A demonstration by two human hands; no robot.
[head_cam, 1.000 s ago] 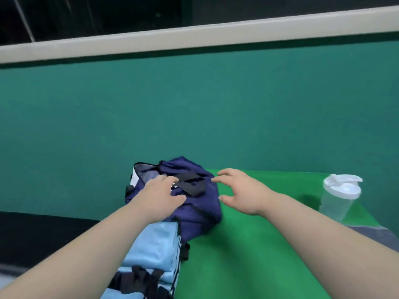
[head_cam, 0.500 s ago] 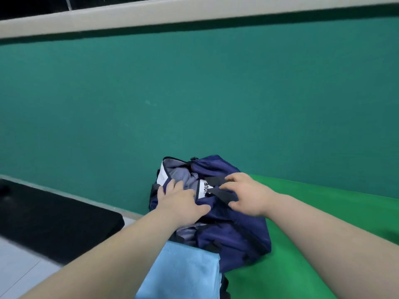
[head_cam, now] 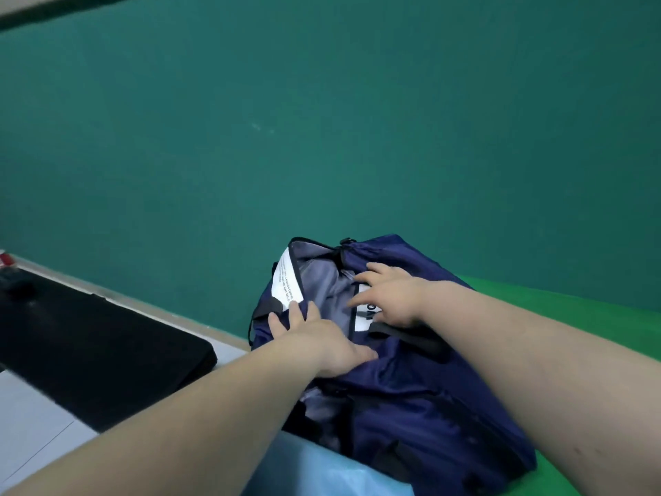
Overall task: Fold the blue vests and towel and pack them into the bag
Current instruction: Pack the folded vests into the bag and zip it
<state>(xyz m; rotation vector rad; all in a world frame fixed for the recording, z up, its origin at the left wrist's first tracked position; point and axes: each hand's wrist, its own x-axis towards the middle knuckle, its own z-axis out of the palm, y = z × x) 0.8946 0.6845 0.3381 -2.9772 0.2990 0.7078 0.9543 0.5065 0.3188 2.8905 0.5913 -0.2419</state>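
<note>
– Head view: our left hand (head_cam: 314, 338) lies flat, fingers straight, on the near rim of the dark blue bag (head_cam: 422, 395). Our right hand (head_cam: 390, 298) rests with spread fingers on the upper flap. Neither hand grips anything, as far as we see.

– The bag lies on the green table (head_cam: 579, 313), at its left edge, with the mouth open. How do we do this step well?

– We think we should push the two sides apart until the grey lining (head_cam: 329, 288) shows wide. We should also hold the black strap (head_cam: 404, 332) out of the mouth, so the folded things go in flat.

– What can we not see?

– The right thumb is hidden under the palm. The light blue cloth (head_cam: 322, 470) just beside the bag, nearer to us, is cut off by the lower edge. We cannot tell if it is the towel or a vest. The bottom of the bag is hidden too.
</note>
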